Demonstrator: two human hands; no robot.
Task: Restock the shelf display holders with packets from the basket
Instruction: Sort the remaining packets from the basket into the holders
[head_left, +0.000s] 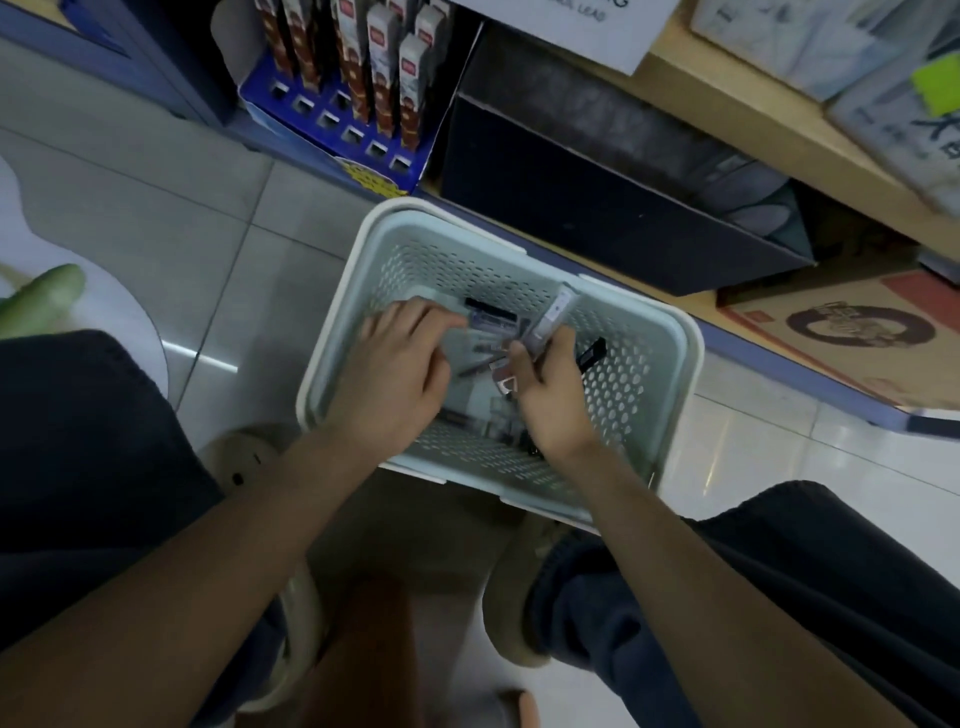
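A pale green perforated basket (644, 364) sits on the floor in front of the bottom shelf, with several small packets (491, 317) lying inside. My left hand (400, 369) reaches into the basket, fingers spread over the packets at its left side. My right hand (550, 395) is inside too and grips a few slim packets (553, 317), one pale and upright, one black sticking out to the right. A blue display holder (332, 119) stands on the shelf at upper left, with several tall packets upright in its slots and a front row of open slots.
A dark open cardboard box (597, 197) sits on the shelf right behind the basket. A brown printed carton (852, 332) lies at right. Above is a wooden shelf edge (727, 119) with packaged goods. My knees in dark trousers flank the basket on the tiled floor.
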